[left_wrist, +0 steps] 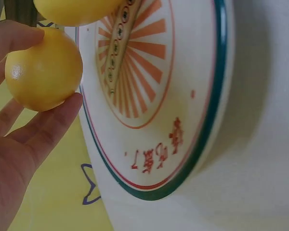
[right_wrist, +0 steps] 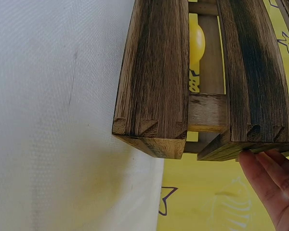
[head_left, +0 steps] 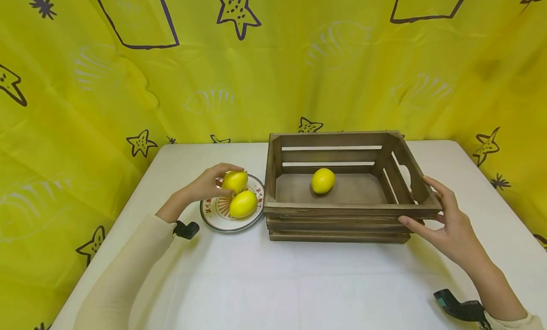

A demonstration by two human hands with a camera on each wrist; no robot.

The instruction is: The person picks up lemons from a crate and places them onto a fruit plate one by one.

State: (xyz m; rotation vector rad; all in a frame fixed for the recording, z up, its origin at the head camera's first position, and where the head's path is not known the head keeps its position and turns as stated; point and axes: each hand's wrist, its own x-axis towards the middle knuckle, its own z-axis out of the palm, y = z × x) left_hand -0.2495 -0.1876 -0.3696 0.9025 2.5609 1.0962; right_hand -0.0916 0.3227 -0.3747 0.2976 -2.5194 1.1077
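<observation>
"While your right hand (head_left: 453, 230) is at the crate (head_left: 350, 209), what does your left hand (head_left: 211, 183) do?"

"It pinches a lemon (head_left: 234, 182) between my thumb and fingers, over the plate (head_left: 220, 221). I can't tell whether that lemon touches the china."

"Is it the only one there?"

"No, a second lemon (head_left: 243, 204) lies on the plate, right next to the one I hold. Whether those two touch, I can't say."

"And the plate itself?"

"It's white with a green rim, red rays in the middle and red lettering around them. It sits just beside the crate's left end."

"How does your right hand hold the crate?"

"By the near right corner: my thumb lies against the front slats and my fingers are at the right end. My hands are well apart from each other, each with its own grip."

"Anything inside?"

"A third lemon (head_left: 323, 181), on the crate's floor, a bit left of the middle. From my right wrist I see yellow through the gap between the brown slats too."

"What's around you?"

"A white tabletop (head_left: 295, 282) under everything, and a yellow curtain (head_left: 273, 83) behind, drawn with stars and fish. I wear cream sleeves (head_left: 124, 268)."
</observation>
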